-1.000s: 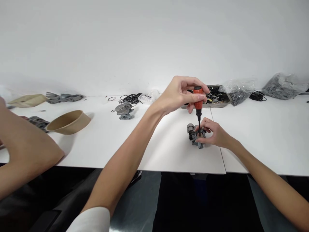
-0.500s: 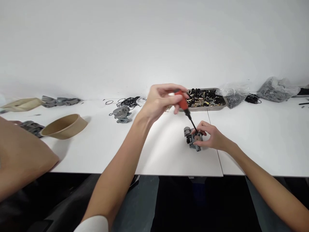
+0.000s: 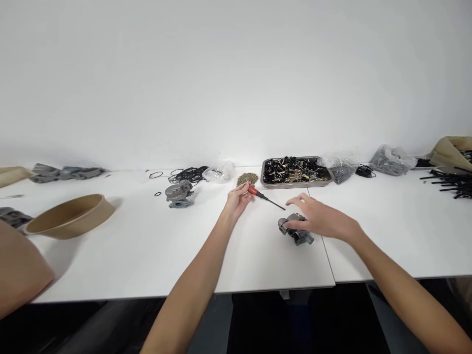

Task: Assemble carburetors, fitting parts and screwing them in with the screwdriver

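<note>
- I'm looking down from the head camera at a white table, and its front edge is running across below both hands.
- The left hand is curling its fingers around the red handle of a screwdriver, with the shaft slanting down to the right over the tabletop.
- The screwdriver's tip is ending just short of the right hand, a small gap lying between the tip and those fingertips.
- The right hand is holding itself half spread, thumb and fingers standing apart; its thumb is overlapping the grey metal part, and whether it is pressing there I cannot tell.
- That part is sitting in front of me, just left of the table seam, well back from the front edge.
- Behind the hands, a metal tray of small fittings is limiting the room, with a pile of brass pieces lying just beyond the left hand.
- To the left, a wide stretch of tabletop is separating the left forearm from a tan round piece; a second metal part is standing farther back.
- At the left border, another person's arm is reaching over the front edge.
</note>
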A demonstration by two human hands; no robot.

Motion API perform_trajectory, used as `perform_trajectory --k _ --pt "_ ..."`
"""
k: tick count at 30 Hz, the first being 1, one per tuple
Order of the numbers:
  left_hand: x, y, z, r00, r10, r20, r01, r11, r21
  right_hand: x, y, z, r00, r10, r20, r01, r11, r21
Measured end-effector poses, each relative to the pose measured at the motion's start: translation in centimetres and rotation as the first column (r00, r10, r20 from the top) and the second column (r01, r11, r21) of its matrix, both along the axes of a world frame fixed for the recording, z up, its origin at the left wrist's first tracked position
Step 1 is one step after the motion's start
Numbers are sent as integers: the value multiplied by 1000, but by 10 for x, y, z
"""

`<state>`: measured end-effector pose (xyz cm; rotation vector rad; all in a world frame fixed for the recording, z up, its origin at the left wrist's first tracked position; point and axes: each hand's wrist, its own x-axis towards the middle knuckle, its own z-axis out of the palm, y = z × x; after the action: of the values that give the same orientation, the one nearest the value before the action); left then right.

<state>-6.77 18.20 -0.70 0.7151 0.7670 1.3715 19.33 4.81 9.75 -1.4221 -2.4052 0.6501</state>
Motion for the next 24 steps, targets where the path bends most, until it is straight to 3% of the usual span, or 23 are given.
perform_trajectory --k 3,5,9,12,14,16,19,21,24 --pt "-3 -2 -2 1000 -13 -2 13 1000 -15 -41 15 -8 960 -8 282 26 998 -59" --pt "-4 -3 -1 1000 -14 -4 14 1000 -16 -59 28 -13 938 6 347 43 990 -133" --pt "-4 -6 2 999 -32 0 32 999 -8 -48 37 -3 929 -2 371 100 965 -244" --pt "-5 -6 2 999 -45 6 45 999 -6 -7 26 6 962 -104 253 168 954 -247" --pt "-5 -5 2 999 -49 12 49 999 -7 30 18 6 967 -251 36 254 955 -155" --pt "-5 -3 1 999 -48 18 48 999 -9 72 14 2 921 -375 -108 373 927 -45" --pt "-4 -2 0 999 -48 21 48 999 -19 145 20 -4 842 -526 -120 539 824 176" --pt "-4 -2 0 998 -55 18 56 998 -25 195 29 -7 778 -615 -132 624 726 289" --pt "-4 -2 -1 998 -62 8 62 998 -28 264 41 -12 618 -768 -172 774 554 306"
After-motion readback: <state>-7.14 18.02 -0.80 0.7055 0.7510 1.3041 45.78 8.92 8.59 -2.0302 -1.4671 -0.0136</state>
